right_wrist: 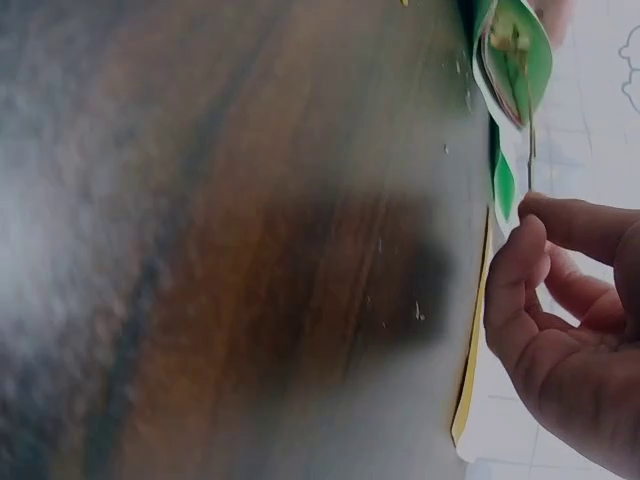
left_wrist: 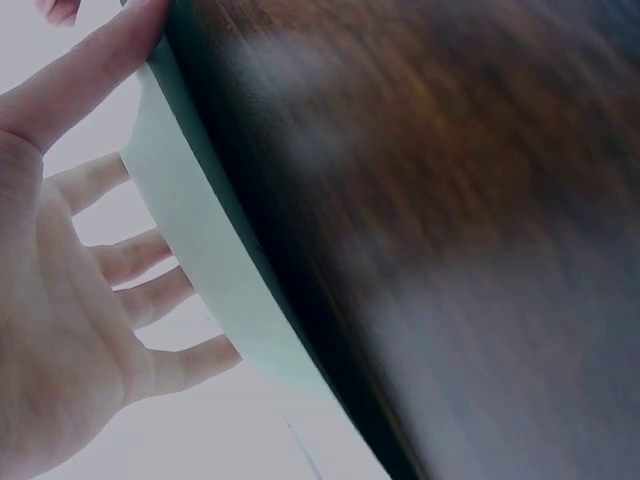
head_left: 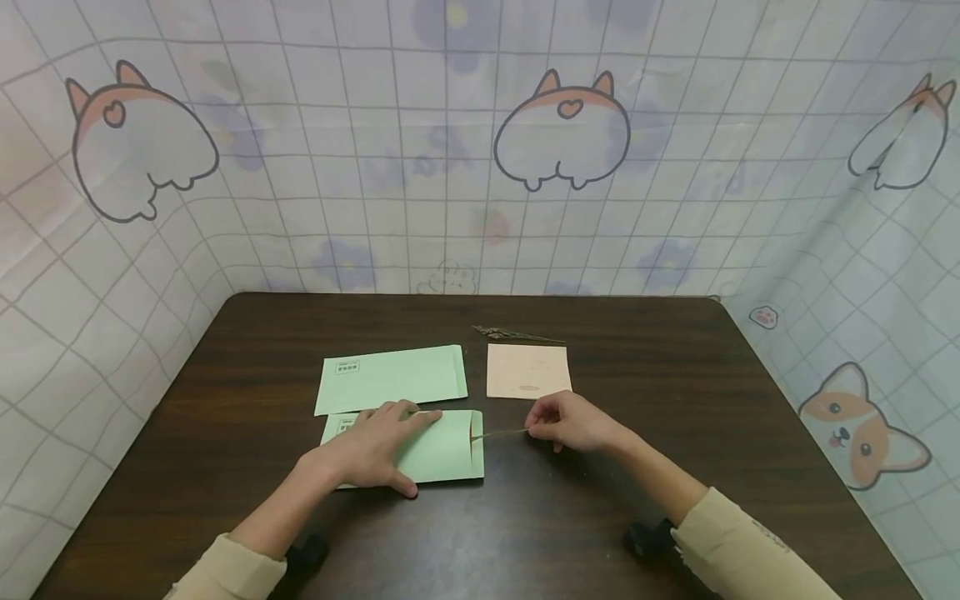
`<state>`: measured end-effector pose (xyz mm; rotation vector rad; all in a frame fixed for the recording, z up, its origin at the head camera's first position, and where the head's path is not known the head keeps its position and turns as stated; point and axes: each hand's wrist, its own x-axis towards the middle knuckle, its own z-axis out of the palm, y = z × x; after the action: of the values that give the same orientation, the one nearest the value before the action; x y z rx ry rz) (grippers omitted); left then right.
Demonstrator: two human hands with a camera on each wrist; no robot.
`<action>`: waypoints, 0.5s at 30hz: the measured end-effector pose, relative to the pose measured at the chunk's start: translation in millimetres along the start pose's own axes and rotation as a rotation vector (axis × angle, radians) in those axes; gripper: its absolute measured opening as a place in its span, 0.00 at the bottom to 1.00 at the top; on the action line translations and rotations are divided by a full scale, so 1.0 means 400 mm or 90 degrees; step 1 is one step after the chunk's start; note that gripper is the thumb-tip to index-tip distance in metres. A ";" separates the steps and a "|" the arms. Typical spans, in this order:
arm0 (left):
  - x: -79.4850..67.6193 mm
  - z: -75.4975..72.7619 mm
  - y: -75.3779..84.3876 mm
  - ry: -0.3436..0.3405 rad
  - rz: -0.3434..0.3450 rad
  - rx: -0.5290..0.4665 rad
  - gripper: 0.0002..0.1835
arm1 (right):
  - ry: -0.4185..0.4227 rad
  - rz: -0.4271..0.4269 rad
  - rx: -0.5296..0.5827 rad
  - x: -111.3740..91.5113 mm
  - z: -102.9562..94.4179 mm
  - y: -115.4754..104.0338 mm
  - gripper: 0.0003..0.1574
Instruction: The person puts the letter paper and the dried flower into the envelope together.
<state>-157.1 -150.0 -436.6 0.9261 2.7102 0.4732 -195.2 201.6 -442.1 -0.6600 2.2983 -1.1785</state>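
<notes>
My left hand (head_left: 378,446) rests with spread fingers on the nearer green envelope (head_left: 446,454), whose open mouth gapes at its right end. In the left wrist view the fingers lie along the pale green envelope (left_wrist: 205,220) close over the table. Between thumb and forefinger my right hand (head_left: 570,421) pinches a thin dry stem (head_left: 502,433), its other end inside the envelope's mouth. From the right wrist view, the stem (right_wrist: 531,150) runs from my fingertips into the bulging green opening (right_wrist: 535,60), where small pale parts of the plant show.
Behind lies a second green envelope (head_left: 390,379) with a printed stamp box. To its right is a beige card or envelope (head_left: 528,371), with a dried grass sprig (head_left: 510,334) just beyond it. All lie on a dark wooden table (head_left: 645,358) against a patterned curtain (head_left: 465,225).
</notes>
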 end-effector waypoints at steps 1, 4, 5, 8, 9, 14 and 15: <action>0.001 0.000 0.000 0.000 0.000 0.001 0.55 | 0.006 0.000 -0.003 0.001 0.002 -0.001 0.06; 0.002 -0.001 -0.001 0.002 0.000 0.005 0.56 | 0.018 -0.002 -0.001 0.005 0.009 -0.003 0.05; 0.003 -0.001 -0.001 0.002 0.000 0.006 0.56 | 0.021 -0.003 0.000 0.006 0.011 -0.003 0.05; 0.004 -0.001 0.000 0.003 0.002 0.006 0.56 | 0.028 -0.002 0.007 0.010 0.020 -0.006 0.04; 0.004 -0.001 0.000 0.003 0.001 0.006 0.56 | 0.029 -0.001 0.009 0.011 0.023 -0.007 0.04; 0.006 0.002 0.003 0.000 -0.001 0.006 0.56 | 0.030 -0.001 0.018 0.016 0.037 -0.013 0.06; 0.006 0.002 0.004 0.000 -0.002 0.005 0.56 | 0.030 -0.001 0.020 0.017 0.039 -0.013 0.06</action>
<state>-158.1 -147.1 -437.0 0.9244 2.7150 0.4613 -190.0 185.4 -446.9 -0.6282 2.3143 -1.2405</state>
